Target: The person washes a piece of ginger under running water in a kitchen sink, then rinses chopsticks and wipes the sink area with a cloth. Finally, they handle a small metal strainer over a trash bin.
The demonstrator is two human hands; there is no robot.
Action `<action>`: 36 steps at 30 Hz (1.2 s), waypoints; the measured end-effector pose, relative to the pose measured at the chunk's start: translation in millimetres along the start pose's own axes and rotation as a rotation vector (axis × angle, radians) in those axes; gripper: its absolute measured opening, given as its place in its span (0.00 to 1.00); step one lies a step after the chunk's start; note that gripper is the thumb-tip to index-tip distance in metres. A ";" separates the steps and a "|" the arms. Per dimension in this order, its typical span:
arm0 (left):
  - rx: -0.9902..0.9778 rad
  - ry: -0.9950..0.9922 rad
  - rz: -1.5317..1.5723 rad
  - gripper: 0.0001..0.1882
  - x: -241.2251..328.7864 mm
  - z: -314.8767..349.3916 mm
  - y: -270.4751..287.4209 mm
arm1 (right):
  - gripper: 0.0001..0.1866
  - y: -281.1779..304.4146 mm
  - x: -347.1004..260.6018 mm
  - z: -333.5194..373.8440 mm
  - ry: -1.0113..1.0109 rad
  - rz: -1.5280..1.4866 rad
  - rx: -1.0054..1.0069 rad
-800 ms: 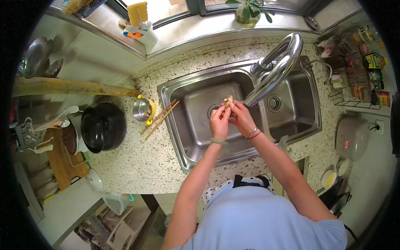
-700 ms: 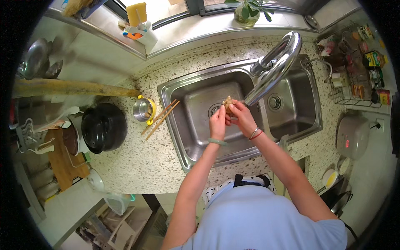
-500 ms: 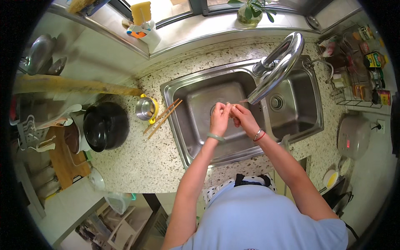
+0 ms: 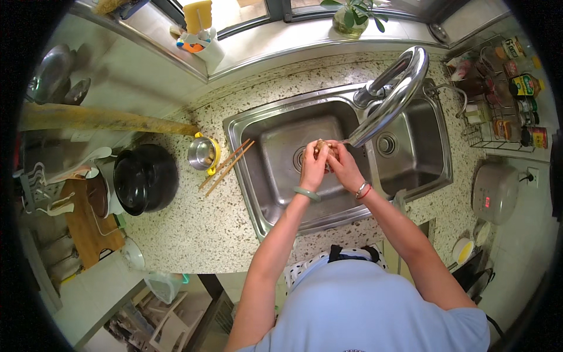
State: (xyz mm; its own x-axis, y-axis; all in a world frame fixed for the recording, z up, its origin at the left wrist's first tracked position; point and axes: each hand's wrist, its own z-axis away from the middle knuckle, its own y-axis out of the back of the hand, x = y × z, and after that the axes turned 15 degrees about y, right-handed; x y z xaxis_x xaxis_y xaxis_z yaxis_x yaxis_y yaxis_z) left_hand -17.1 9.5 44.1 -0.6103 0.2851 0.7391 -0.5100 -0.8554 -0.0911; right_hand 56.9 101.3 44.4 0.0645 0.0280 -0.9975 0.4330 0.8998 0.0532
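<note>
Both hands meet over the large basin (image 4: 275, 132) of the steel sink, holding a knobbly brown root (image 4: 321, 144) (ginger, by the look of it) between their fingertips. The left hand (image 4: 314, 167) has its fingers closed on the near and left side; the right hand (image 4: 347, 170) grips from the right, its fingers tucked in close. The root sits just beside the outlet of the chrome faucet (image 4: 387, 111), near the drain (image 4: 299, 158); whether water is running, I cannot tell.

The step in hand appears to be rubbing or working over the root's surface with the fingers. Going on from here would call for a light two-handed hold, turning the root so that its covered sides and creases can be reached.

Its exposed end points away from the person, toward the window. The fingers hide most of its length, so its long axis is uncertain; it seems to run roughly away from the body.

On the worktop (image 4: 182, 234) to the left lie two chopsticks (image 4: 231, 167), beside a yellow-rimmed metal pot (image 4: 198, 151) holding small brown pieces.
</note>
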 end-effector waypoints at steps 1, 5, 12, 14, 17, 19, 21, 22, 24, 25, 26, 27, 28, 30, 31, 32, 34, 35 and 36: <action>-0.025 -0.010 0.045 0.14 -1.1 -1.2 -2.0 | 0.15 2.0 -2.5 -1.1 0.032 0.103 -0.031; 0.177 -0.307 -0.088 0.12 -23.4 -34.2 -6.5 | 0.14 4.1 -13.0 -4.3 0.253 0.369 -0.086; 0.001 0.051 0.174 0.22 -13.5 -44.9 0.8 | 0.14 -6.1 -16.1 5.2 0.081 0.065 0.016; -0.097 0.200 0.373 0.23 -14.0 -31.7 0.9 | 0.16 -11.1 -16.0 5.5 0.050 0.033 0.159; -0.179 0.250 0.562 0.20 -1.1 0.8 -16.3 | 0.13 -6.5 -9.1 6.8 0.184 0.332 0.194; -0.211 0.216 0.587 0.18 -7.4 2.0 -12.7 | 0.11 -2.8 -10.3 2.9 0.342 0.649 0.140; -0.240 0.278 0.650 0.18 -6.7 0.5 -3.8 | 0.11 0.7 -8.0 -2.2 0.312 0.424 0.147; -0.203 0.323 0.715 0.18 0.7 1.6 -5.3 | 0.11 6.1 -2.1 -4.8 0.264 0.319 0.145; -0.299 0.317 0.683 0.17 -6.6 -5.1 7.4 | 0.12 17.4 9.9 -7.5 -0.052 -0.053 0.163; -0.344 0.316 0.668 0.17 -2.0 -3.6 11.0 | 0.11 12.2 -5.4 -12.0 -0.133 -0.163 0.167; -0.240 0.355 0.702 0.16 1.1 -1.5 4.3 | 0.11 5.9 -21.6 -16.2 -0.214 -0.273 0.169; -0.221 0.324 0.686 0.16 4.8 1.9 -1.6 | 0.11 3.5 -34.4 -19.3 -0.292 -0.382 0.177; -0.202 0.293 0.669 0.16 7.3 4.8 -6.3 | 0.12 4.4 -19.8 -19.6 -0.330 -0.394 0.080; -0.181 0.292 0.648 0.17 12.5 6.9 -10.3 | 0.12 0.6 -15.1 -19.4 -0.321 -0.438 0.120; -0.170 0.295 0.620 0.17 14.4 8.4 -10.0 | 0.13 -2.9 -12.2 -19.2 -0.317 -0.462 0.139; -0.160 0.298 0.592 0.17 16.4 10.0 -9.3 | 0.12 -8.3 -3.1 -16.9 -0.259 -0.449 0.198; -0.170 0.304 0.547 0.17 16.1 9.1 -3.4 | 0.13 -19.5 -17.7 -20.5 -0.174 -0.294 0.239; -0.198 0.310 0.526 0.17 15.3 7.3 0.0 | 0.13 -22.7 -23.1 -21.9 -0.130 -0.215 0.260; -0.228 0.315 0.503 0.17 14.1 5.6 1.6 | 0.14 -23.7 -23.2 -22.9 -0.054 -0.126 0.265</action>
State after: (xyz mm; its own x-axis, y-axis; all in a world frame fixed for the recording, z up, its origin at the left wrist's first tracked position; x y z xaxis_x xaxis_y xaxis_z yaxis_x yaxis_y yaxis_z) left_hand -23.1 9.7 58.1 -0.9403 0.0154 0.3399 -0.2091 -0.8144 -0.5414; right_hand 24.6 89.2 65.3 0.0398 -0.1062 -0.9935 0.6599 0.7494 -0.0537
